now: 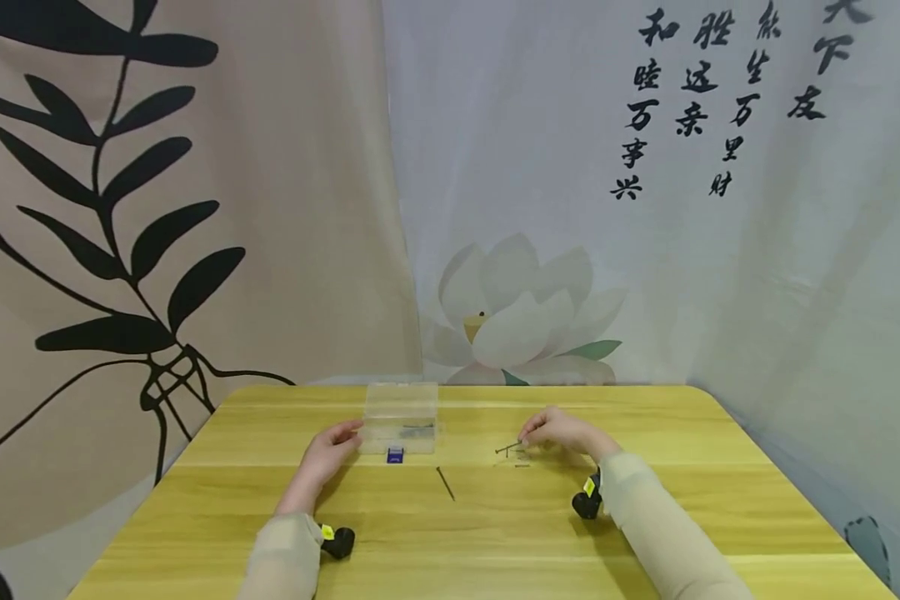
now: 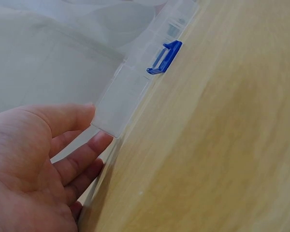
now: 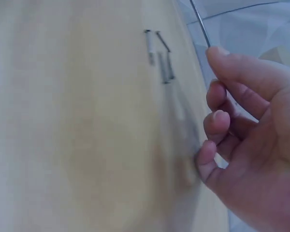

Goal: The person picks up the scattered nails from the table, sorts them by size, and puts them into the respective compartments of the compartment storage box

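A clear plastic box [image 1: 399, 443] stands near the back of the table, its lid [image 1: 401, 400] raised, a blue latch [image 1: 395, 456] on its front. My left hand [image 1: 330, 454] holds the box's left end between thumb and fingers; the left wrist view shows the thumb [image 2: 79, 116] at its corner. A few dark metal pieces [image 1: 417, 431] show inside the box. To the right, my right hand [image 1: 562, 431] pinches a long thin nail [image 1: 508, 447] by one end. The nail's shaft [image 3: 200, 23] points away from the thumb in the right wrist view.
Several loose nails [image 3: 163, 43] lie on the table below the right hand. Another long dark nail [image 1: 445, 483] lies between the hands. The wooden table [image 1: 450, 550] ends at a printed cloth [image 1: 315, 208] behind it.
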Available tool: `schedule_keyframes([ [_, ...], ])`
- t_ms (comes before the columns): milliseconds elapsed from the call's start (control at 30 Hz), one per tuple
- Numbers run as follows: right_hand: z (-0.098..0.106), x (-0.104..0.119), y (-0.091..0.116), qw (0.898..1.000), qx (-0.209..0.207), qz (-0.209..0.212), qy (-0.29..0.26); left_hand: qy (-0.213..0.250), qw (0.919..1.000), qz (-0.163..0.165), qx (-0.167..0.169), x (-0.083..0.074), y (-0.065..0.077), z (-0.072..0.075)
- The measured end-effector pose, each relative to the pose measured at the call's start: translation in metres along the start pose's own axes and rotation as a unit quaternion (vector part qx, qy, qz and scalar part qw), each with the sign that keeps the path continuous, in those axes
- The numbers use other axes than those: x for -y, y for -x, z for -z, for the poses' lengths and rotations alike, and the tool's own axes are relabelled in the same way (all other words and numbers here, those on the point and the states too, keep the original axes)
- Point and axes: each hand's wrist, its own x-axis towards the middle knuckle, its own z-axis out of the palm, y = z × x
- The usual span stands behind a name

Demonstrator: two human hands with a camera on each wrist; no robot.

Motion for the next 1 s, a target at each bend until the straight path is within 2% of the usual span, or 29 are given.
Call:
schedule_keyframes([
  [167, 0.015, 0.011, -0.004, 1.0, -0.002, -0.015, 0.022, 0.001, 1.0, 0.003, -0.003, -0.001, 0.002, -0.001],
  [467, 0.038, 0.031, -0.016, 0.998, -0.047, -0.018, 0.024, -0.006, 0.9999, 0.007, -0.007, -0.002, 0.001, -0.001],
  [800, 0.047, 0.046, -0.026, 0.998, -0.057, -0.014, 0.032, -0.003, 1.0, 0.008, -0.004, -0.002, 0.001, -0.001],
  [1000, 0.05, 0.066, -0.032, 0.998, -0.06, 0.002, 0.027, -0.001, 1.0, 0.002, -0.007, -0.002, 0.0, -0.001],
])
